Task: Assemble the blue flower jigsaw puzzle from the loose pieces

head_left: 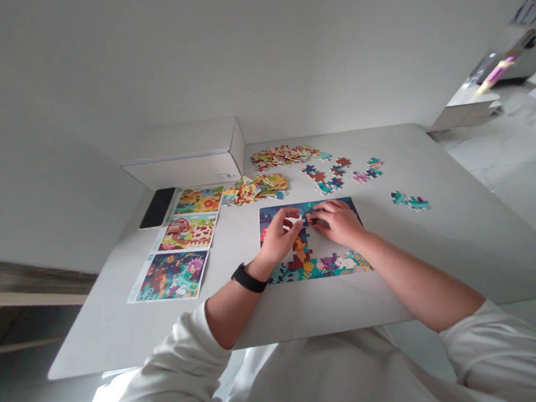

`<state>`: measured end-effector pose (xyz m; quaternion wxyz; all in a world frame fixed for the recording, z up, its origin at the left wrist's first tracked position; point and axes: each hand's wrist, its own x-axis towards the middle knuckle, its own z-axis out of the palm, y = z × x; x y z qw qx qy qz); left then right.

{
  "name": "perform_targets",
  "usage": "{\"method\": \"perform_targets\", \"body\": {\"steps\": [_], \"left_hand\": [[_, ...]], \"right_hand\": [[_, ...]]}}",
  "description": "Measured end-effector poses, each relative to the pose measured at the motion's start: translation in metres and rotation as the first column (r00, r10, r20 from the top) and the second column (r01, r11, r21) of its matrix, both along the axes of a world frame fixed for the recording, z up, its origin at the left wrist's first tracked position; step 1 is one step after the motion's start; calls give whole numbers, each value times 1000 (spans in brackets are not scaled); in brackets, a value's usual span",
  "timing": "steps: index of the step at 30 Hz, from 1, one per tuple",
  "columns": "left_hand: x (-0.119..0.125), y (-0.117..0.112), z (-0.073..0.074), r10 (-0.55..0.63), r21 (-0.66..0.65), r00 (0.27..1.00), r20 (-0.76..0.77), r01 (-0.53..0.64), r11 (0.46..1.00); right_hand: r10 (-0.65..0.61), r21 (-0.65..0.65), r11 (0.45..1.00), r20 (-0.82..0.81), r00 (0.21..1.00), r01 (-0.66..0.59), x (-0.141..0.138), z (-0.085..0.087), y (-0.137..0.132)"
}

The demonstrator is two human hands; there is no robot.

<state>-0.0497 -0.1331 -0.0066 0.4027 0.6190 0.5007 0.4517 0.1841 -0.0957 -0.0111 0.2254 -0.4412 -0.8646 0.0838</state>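
A partly assembled jigsaw puzzle [286, 273] with a dark blue and teal forest picture lies flat before me, its frame largely joined and white gaps inside. My left hand [278, 234] is over its upper left part, thumb and forefinger curled together at a small dark puzzle piece [304, 218]. From the other side my right hand [338, 221] reaches in, fingers bent and tips pressed at the same spot, by an orange-and-dark patch. The fingers partly hide the piece and the upper middle of the puzzle. A black watch is on my left wrist.
Loose dark pieces [325, 186] lie behind the puzzle, with others [411, 201] to the right. Two piles of yellowish pieces [257, 189] stand near a white box [185, 167]. Three picture sheets [174, 276] and a black phone [158, 207] are on the left.
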Motion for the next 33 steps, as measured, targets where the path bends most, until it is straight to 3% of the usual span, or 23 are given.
{"method": "perform_targets", "body": {"steps": [6, 12, 19, 27, 33], "left_hand": [[-4, -1, 0, -50, 227, 921, -387, 147, 963], [-8, -4, -1, -103, 201, 786, -609, 279, 939], [-9, -3, -11, -106, 203, 709, -697, 338, 919], [-13, 2, -19, -83, 221, 690, -719, 341, 914], [-16, -1, -11, -29, 236, 684, -729, 291, 927]], "right_hand": [[3, 4, 1000, 30, 1000, -3, 2, 0, 0], [13, 18, 1000, 25, 1000, -13, 5, 1, -2], [-1, -34, 999, 86, 996, 4, 4, 2, -2], [28, -81, 997, 123, 992, -18, 5, 7, -1], [129, -123, 985, 56, 990, -121, 19, 19, 5]]}}
